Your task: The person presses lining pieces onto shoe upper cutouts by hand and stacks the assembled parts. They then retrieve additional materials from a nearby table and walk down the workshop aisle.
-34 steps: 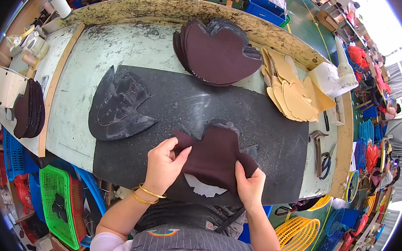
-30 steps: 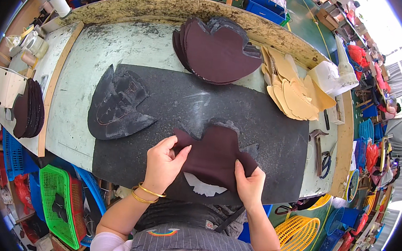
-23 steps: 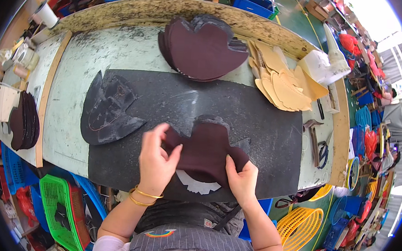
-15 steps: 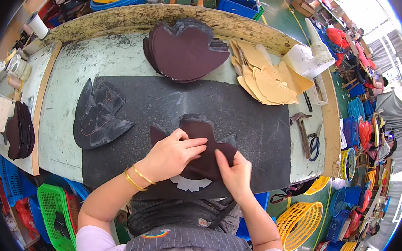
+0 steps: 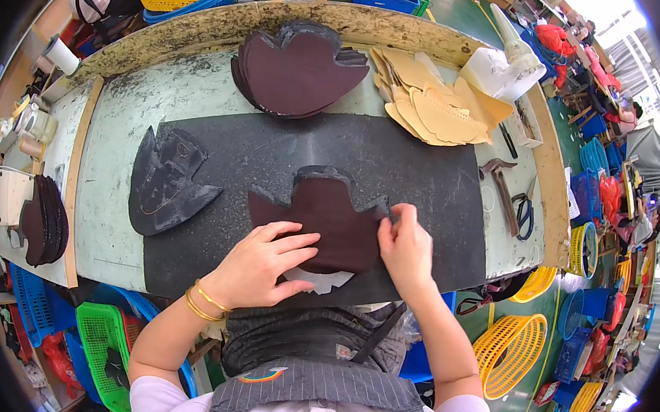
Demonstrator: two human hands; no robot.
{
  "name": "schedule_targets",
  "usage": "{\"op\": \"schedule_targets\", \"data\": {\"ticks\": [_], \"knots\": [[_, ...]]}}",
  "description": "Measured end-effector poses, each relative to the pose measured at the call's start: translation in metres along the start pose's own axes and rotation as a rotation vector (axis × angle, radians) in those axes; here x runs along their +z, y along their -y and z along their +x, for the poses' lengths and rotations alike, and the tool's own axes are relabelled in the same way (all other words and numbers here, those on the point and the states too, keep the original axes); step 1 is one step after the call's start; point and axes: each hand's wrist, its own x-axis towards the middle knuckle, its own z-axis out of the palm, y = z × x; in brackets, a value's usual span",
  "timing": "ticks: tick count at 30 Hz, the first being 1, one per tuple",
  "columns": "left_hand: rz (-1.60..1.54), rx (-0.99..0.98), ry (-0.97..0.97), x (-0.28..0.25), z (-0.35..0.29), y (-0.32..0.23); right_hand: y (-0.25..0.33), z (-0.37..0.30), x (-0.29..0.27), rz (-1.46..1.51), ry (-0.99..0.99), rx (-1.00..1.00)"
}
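A dark maroon cut piece [image 5: 336,222] with wing-like side points lies flat on the black mat [image 5: 431,182], close to the table's front edge. Its far and side edges show a grey-black border, and a pale notched strip [image 5: 321,282] sticks out below its near edge. My left hand [image 5: 268,263] rests on the piece's near left part, fingers stretched out. My right hand [image 5: 405,246] is at its right point, with thumb and forefinger pinched on the edge there. Farther left on the mat lies a similar black piece [image 5: 167,183] with its grey side up.
Behind the mat stand a stack of maroon pieces [image 5: 301,74] and a pile of tan templates [image 5: 444,107]. A hammer [image 5: 503,195] and scissors [image 5: 525,212] lie at right, below a white container [image 5: 500,72]. More dark pieces [image 5: 44,220] sit at far left. A raised wooden rim [image 5: 204,33] borders the back.
My right hand has moved right to the piece's side point. My left hand has slid back toward me and flattened, uncovering the middle of the piece, which now lies spread out.
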Motion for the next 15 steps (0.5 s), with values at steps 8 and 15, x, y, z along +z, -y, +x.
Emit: {"op": "schedule_targets", "data": {"ticks": [8,15], "knots": [[0.054,0.046,-0.093,-0.005,-0.015,0.022,0.022,-0.007,-0.032,-0.402,0.389,-0.917],[0.178,0.065,-0.251,0.007,-0.020,0.028,0.011,0.010,-0.011,-0.121,0.415,-0.836]]}}
